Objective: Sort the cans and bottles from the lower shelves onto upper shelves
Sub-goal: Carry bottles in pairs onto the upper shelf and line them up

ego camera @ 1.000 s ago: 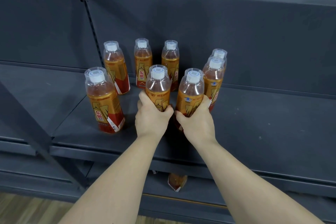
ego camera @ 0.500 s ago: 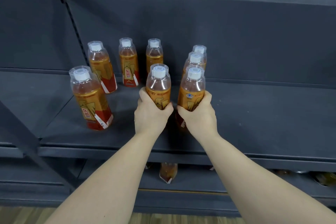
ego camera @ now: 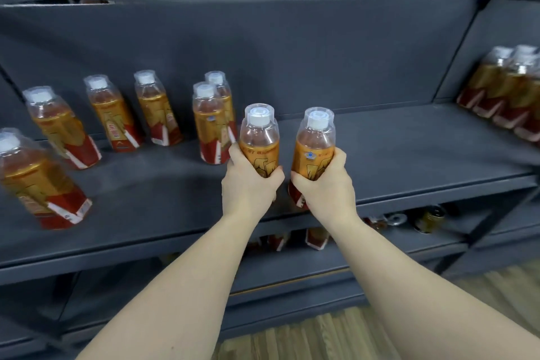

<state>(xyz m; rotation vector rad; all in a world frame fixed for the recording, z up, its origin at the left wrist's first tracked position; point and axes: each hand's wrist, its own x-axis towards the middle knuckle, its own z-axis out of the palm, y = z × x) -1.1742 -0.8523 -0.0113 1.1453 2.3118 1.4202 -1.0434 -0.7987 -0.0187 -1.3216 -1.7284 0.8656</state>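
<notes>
We hold two bottles, one in each hand, over the front edge of the upper shelf (ego camera: 409, 155). Our left hand (ego camera: 248, 187) wraps its grip tight round the left bottle (ego camera: 259, 140), and our right hand (ego camera: 324, 184) is closed the same way round the right bottle (ego camera: 314, 146). We grasp both low on the label, likely so the bases can meet the shelf first. Each bottle's long axis runs nearly upright, cap up, leaning slightly toward the back panel. Standing bottles (ego camera: 213, 123) fill the shelf's left part and another cluster (ego camera: 502, 90) sits at its right end, so the bare middle seems our target. More stock (ego camera: 429, 218) waits on the lower shelf.
</notes>
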